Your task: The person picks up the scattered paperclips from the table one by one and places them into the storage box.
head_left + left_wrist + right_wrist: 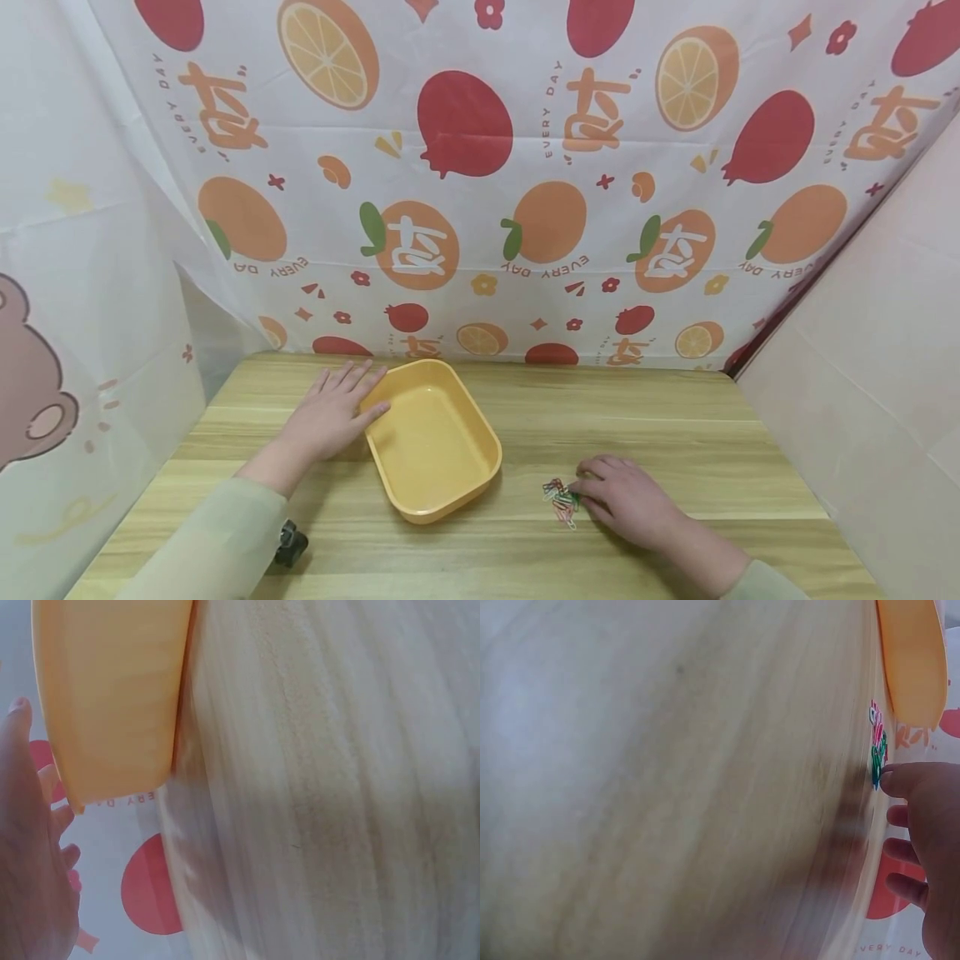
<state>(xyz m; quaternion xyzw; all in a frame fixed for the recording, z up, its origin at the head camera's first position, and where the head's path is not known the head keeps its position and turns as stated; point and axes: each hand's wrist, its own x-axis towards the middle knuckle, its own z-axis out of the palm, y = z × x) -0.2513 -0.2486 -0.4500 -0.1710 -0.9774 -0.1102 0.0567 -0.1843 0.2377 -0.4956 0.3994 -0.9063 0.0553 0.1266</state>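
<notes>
A yellow rectangular tray (431,446) with rounded corners lies on the wooden table, its inside bare. My left hand (335,414) rests at its left far rim, fingers extended and spread, thumb reaching over the edge. In the left wrist view, the tray's outer wall (112,697) stands beside the fingers. To the right of the tray is a small pile of multicoloured paper clips (562,505). My right hand (630,504) is over the pile's right side, thumb and forefinger at the clips; I cannot tell whether it pinches one. Its other fingers are bent (904,851).
A small black object (291,544) lies on the table by the left sleeve, partly hidden by it. Fruit-printed cloth (465,275) hangs along the table's far edge. Pale sheets (97,250) close off the left and right sides.
</notes>
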